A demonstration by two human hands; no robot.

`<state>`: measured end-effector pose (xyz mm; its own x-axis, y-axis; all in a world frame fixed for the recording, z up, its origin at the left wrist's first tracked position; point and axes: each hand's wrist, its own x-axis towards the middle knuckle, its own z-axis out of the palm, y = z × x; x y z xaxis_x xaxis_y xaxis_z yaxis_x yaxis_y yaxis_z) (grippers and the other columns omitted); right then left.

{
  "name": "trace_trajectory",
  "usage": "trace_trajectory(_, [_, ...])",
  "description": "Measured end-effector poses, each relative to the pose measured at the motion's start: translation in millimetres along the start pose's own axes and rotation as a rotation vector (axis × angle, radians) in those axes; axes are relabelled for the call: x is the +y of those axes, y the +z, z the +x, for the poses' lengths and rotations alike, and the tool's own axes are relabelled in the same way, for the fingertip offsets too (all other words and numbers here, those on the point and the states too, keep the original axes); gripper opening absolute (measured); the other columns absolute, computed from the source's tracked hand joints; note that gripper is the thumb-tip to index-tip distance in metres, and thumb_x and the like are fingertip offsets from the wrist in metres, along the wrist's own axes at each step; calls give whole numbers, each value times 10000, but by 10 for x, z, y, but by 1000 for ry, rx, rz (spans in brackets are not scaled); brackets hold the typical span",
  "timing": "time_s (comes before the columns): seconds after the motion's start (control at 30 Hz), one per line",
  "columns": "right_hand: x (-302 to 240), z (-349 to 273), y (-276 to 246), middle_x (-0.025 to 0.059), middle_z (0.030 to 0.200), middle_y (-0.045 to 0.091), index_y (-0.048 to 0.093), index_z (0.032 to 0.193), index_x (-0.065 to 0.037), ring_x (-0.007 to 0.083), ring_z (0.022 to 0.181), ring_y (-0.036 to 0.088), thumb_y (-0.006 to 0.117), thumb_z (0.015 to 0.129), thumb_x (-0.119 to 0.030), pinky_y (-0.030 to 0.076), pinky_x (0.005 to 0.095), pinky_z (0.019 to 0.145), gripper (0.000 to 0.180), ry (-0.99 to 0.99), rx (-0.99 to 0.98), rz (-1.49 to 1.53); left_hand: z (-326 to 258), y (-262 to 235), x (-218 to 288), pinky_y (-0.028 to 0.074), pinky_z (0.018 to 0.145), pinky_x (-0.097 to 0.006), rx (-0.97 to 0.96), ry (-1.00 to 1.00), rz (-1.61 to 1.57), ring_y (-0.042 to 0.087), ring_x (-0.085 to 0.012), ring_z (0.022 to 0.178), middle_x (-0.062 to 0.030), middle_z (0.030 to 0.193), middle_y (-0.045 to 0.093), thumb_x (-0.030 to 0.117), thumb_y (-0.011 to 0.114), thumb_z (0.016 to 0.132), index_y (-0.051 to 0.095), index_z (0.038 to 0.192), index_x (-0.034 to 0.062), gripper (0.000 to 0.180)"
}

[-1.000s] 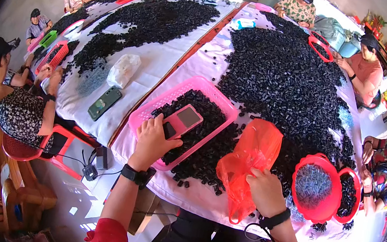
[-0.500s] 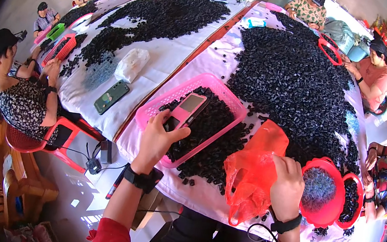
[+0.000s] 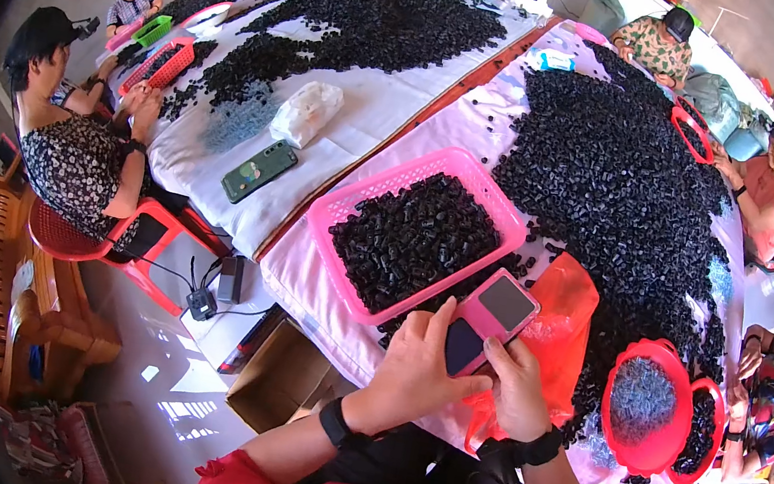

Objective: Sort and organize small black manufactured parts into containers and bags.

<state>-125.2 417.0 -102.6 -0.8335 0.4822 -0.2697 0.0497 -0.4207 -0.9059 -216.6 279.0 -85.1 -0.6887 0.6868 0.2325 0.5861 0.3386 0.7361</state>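
Observation:
Both of my hands hold a pink phone-like device (image 3: pixel 506 303) with a grey panel and a darker panel, above the table's near edge. My left hand (image 3: pixel 412 373) is closed on its lower left side. The fingers of my right hand (image 3: pixel 520 390) grip its lower right corner. Just beyond the device sits a pink plastic basket (image 3: pixel 335 280), filled with small black pieces (image 3: pixel 419 232). A crumpled red plastic bag (image 3: pixel 566 316) lies right behind my right hand, which partly hides it.
Large heaps of black pieces (image 3: pixel 610 176) cover the table. Red bowls (image 3: pixel 678 420) stand at right, one with bluish clear bits. A dark green phone (image 3: pixel 259 171) and a white plastic bag (image 3: pixel 306 115) lie at left. Several people sit around, one (image 3: pixel 79 143) close on the left.
My left hand has brought the pink device from over the basket toward me and to the right. My right hand has left the red bag and now grips the device too. The view has shifted.

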Motion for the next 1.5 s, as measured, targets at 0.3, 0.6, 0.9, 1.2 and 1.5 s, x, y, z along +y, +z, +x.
trace_trajectory(0.3, [93, 79, -316, 55, 976, 654, 589, 1138, -29, 149, 756, 669, 544, 1013, -246, 574, 290, 637, 254, 123, -56, -42, 222, -559, -1225, 489, 806, -370, 666, -555, -287, 592, -269, 918, -193, 1125, 552, 291, 762, 853, 383, 1286, -118, 707])
trace_trajectory(0.6, [229, 228, -348, 72, 984, 658, 584, 1137, -3, 172, 793, 671, 538, 1018, -259, 579, 318, 678, 286, 154, -83, -91, 427, -610, -1350, 479, 590, -298, 100, -781, -806, 614, -143, 672, -22, 824, 672, 464, 606, 919, 670, 1015, 46, 433])
trace_trajectory(0.9, [175, 296, -321, 169, 964, 666, 550, 1141, 80, 245, 734, 706, 513, 1017, -358, 625, 337, 616, 457, 253, -10, -387, 420, -521, -1580, 371, 537, -264, 136, -648, -832, 510, -92, 575, 22, 723, 613, 238, 591, 924, 682, 876, 64, 203])
trace_trajectory(1.2, [195, 334, -369, 200, 886, 676, 552, 1060, 74, 285, 695, 715, 526, 1005, -365, 627, 369, 608, 444, 314, 48, -366, 570, -440, -1383, 436, 638, -277, 334, -737, -1304, 572, -135, 708, -22, 767, 631, 185, 626, 842, 661, 830, 58, 133])
trace_trajectory(1.5, [245, 341, -430, 177, 884, 678, 560, 1056, 64, 266, 707, 713, 522, 1010, -355, 627, 360, 614, 424, 292, 24, -363, 536, -385, -1399, 519, 769, -339, 293, -600, -1543, 639, -185, 801, -53, 850, 675, 144, 613, 833, 649, 882, 34, 125])
